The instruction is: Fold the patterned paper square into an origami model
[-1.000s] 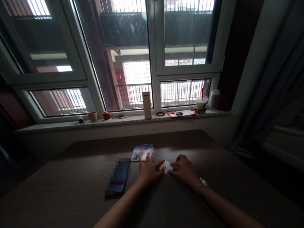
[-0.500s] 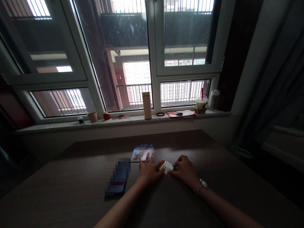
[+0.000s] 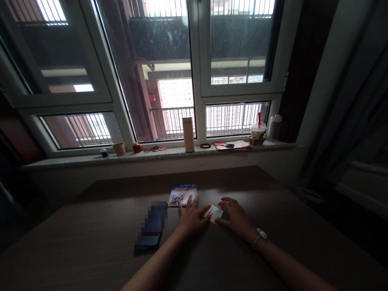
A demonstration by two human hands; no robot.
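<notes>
A small white card or flat packet [image 3: 216, 214] with an orange edge and some red print lies on the dark table between my hands. My left hand [image 3: 191, 216] rests with its fingers spread, the thumb on the card's left side. Its fingertips reach over the lower edge of a blue illustrated booklet [image 3: 178, 194]. On the card's right, my right hand [image 3: 235, 216] is curved with thumb and fingers apart; the thumb tip is at the card's edge, and whether it presses cannot be told. A band with a pale ornament circles the right wrist.
A dark, partly pixelated object, phone-like in shape [image 3: 151, 228], lies left of my left forearm. Along the windowsill [image 3: 169, 154] stand a paper cup [image 3: 119, 149], a beige flask [image 3: 188, 135], papers with scissors [image 3: 230, 145] and a drink cup with a red straw [image 3: 258, 131].
My right hand's fingers have lifted and spread away from the card's right edge, showing more of the card. The left hand stays nearly still.
</notes>
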